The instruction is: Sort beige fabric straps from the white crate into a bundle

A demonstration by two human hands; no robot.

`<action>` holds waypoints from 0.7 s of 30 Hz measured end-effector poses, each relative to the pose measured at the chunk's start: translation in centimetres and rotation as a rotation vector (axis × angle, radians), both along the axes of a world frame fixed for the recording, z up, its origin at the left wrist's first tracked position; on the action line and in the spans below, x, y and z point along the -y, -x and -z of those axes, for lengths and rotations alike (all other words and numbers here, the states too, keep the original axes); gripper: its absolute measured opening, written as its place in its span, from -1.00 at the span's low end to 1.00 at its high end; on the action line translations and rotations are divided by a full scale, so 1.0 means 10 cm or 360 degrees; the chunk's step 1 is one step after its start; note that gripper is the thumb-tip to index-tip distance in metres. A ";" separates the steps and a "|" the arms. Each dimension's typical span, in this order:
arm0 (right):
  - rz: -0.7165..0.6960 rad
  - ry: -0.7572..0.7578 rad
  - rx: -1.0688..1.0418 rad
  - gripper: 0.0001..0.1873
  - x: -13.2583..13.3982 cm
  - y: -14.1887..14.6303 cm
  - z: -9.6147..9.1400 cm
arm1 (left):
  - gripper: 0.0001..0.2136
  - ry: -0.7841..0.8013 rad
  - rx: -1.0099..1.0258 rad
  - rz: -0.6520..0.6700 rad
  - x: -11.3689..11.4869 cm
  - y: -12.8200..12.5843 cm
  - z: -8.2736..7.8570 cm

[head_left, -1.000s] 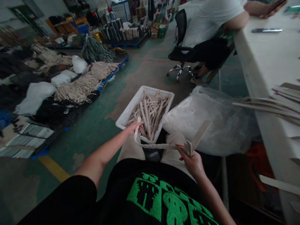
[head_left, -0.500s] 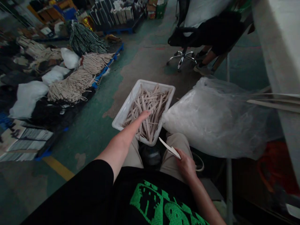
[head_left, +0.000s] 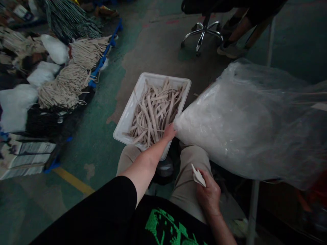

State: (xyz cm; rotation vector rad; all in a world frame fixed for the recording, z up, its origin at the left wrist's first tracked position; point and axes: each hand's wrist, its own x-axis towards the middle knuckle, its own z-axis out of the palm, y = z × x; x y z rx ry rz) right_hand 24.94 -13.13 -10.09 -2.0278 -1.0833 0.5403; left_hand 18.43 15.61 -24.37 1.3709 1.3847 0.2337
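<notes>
A white plastic tub (head_left: 127,115) stands on the floor before my knees, heaped with beige flat straps (head_left: 153,110). My left hand (head_left: 170,131) is at the tub's right rim, against the narrow end of a large clear plastic bag (head_left: 230,119). Its fingers are small and blurred, so their grip cannot be made out. Above my right thigh, my right hand (head_left: 208,190) is closed on a short pale strap (head_left: 198,176), whose end sticks out past the thumb and fingers.
To the left, a blue pallet (head_left: 95,72) carries bundled beige cords (head_left: 63,86), white bags (head_left: 55,49) and green cords (head_left: 74,22). An office chair base (head_left: 203,32) and a person's shoe (head_left: 231,50) are ahead. A metal leg (head_left: 252,207) stands at my right.
My left hand has moved from over the straps to the tub's right rim, near the bag. My right hand still holds its strap, now turned differently. The view has tilted down.
</notes>
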 end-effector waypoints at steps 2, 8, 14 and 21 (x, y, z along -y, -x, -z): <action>-0.0028 -0.0027 -0.0007 -0.73 0.00 0.00 0.00 | -0.46 -0.0248 -0.0165 0.0188 -0.03 -0.04 0.08; -0.0062 -0.0098 -0.0050 -0.74 -0.01 -0.01 -0.01 | -0.61 -0.0760 -0.0558 0.0648 -0.08 -0.11 0.10; -0.0079 -0.0093 -0.0047 -0.68 0.01 0.01 0.05 | -0.77 -0.0552 -0.0674 0.0698 -0.12 -0.31 0.04; 0.0007 -0.0033 -0.0064 -0.71 0.02 0.00 0.12 | -0.82 -0.0407 -0.0607 0.0600 -0.24 -0.01 -0.09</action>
